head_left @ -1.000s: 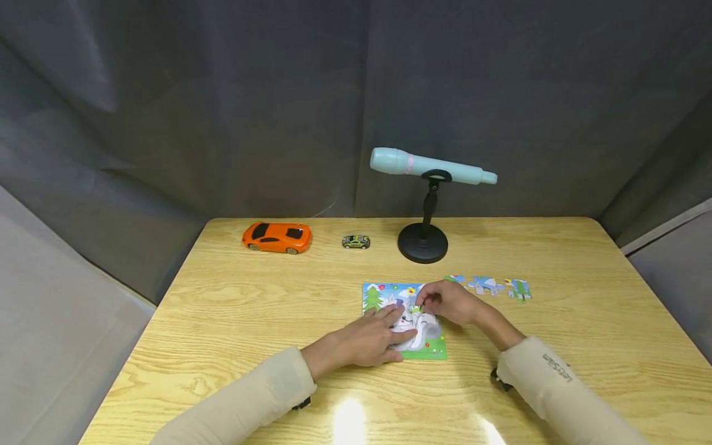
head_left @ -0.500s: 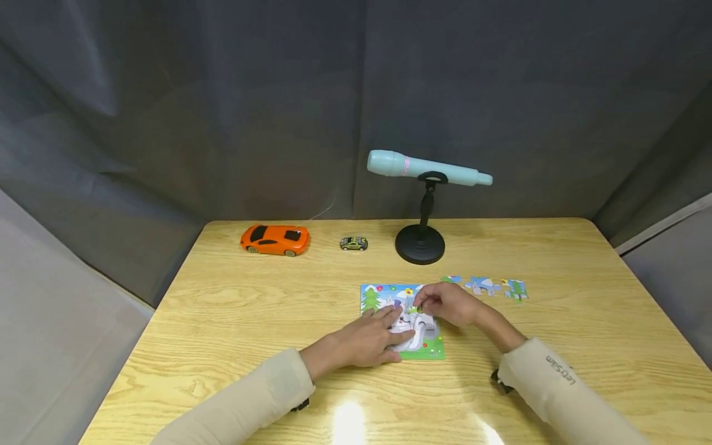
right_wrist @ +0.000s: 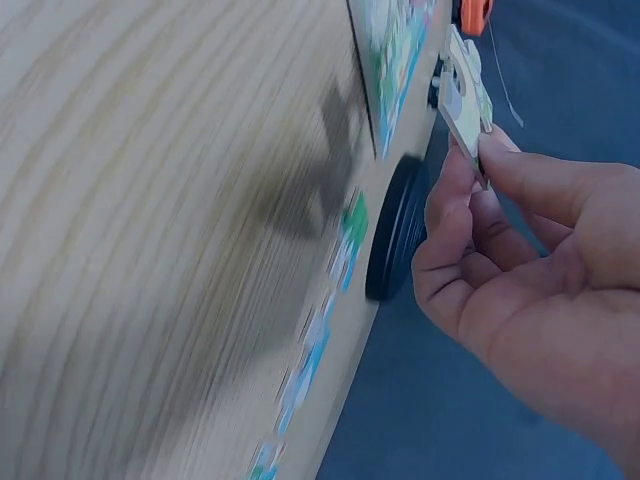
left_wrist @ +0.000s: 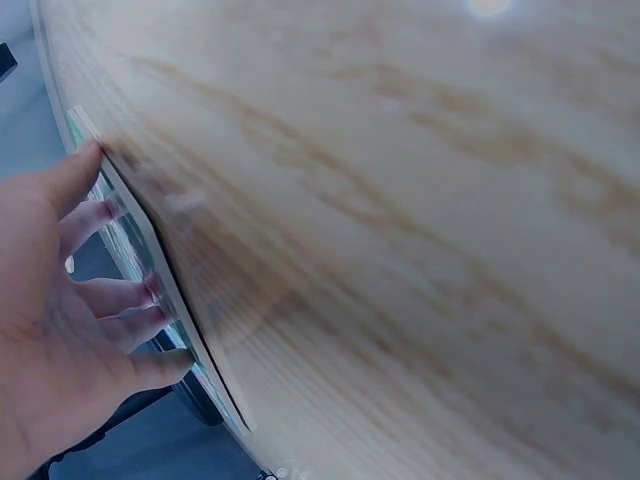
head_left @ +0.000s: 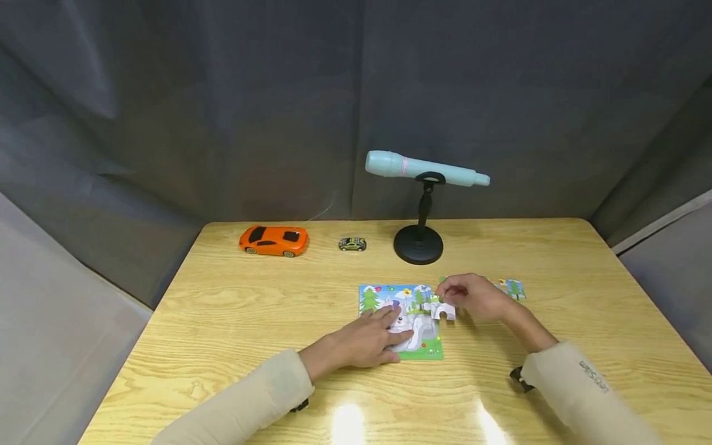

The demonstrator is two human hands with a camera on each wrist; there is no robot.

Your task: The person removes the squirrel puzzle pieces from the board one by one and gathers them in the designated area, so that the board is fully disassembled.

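So there's a puzzle board (head_left: 429,353) lying flat on a wood-grain table (head_left: 250,321), roughly in the middle, and it's got a white cartoon animal with a purple cap on it, plus trees, flowers and green grass. The left hand (head_left: 367,341) is laid over the left part of it, fingers apart and pretty straight, thumb at the near edge.

The right hand (head_left: 475,295) has thumb and fingertips pinched together on a jigsaw piece (head_left: 443,313), mostly white with a bit of green. It's held up off the table by the board's far right corner; the right wrist view shows it raised and apart from the board. Can't tell if it's one piece or a couple joined.

Further right, more loose pieces (head_left: 514,288) sit in a row, partly behind the right hand.

As for stuff holding other stuff: beyond the board there's a black stand (head_left: 419,246), round base on the table, with a light blue microphone (head_left: 452,173) lying across its cradle, fat end to the left. An orange toy car (head_left: 274,241) is parked far left, and a little green-and-black car (head_left: 353,244) sits between it and the stand.
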